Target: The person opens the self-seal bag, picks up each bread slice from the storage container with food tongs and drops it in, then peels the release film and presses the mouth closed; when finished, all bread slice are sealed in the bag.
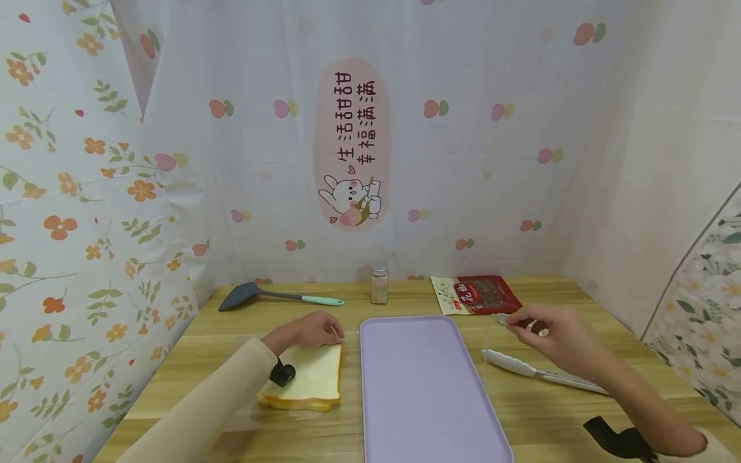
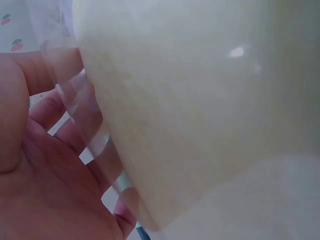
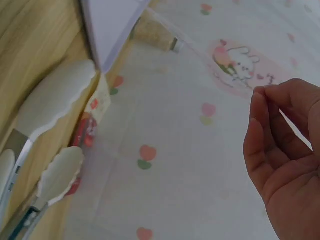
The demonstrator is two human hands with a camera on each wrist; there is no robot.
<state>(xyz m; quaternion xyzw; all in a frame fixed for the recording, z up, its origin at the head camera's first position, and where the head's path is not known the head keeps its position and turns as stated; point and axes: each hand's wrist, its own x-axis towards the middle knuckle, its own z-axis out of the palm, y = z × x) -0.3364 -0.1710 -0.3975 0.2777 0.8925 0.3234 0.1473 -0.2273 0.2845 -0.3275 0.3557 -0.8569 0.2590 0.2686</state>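
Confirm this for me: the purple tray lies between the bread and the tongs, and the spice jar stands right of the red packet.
Wrong on the jar: in the head view, the spice jar stands left of the red packet. The purple tray does lie between bread and tongs.

The left hand (image 1: 315,329) curls its fingers, with the left forearm (image 1: 211,393) slanting back from them toward the body. The right hand (image 1: 547,326) is raised, thumb and fingertips meeting in a pinch; its palm lies behind the fingers, and the right forearm (image 1: 642,399) trails farther back.
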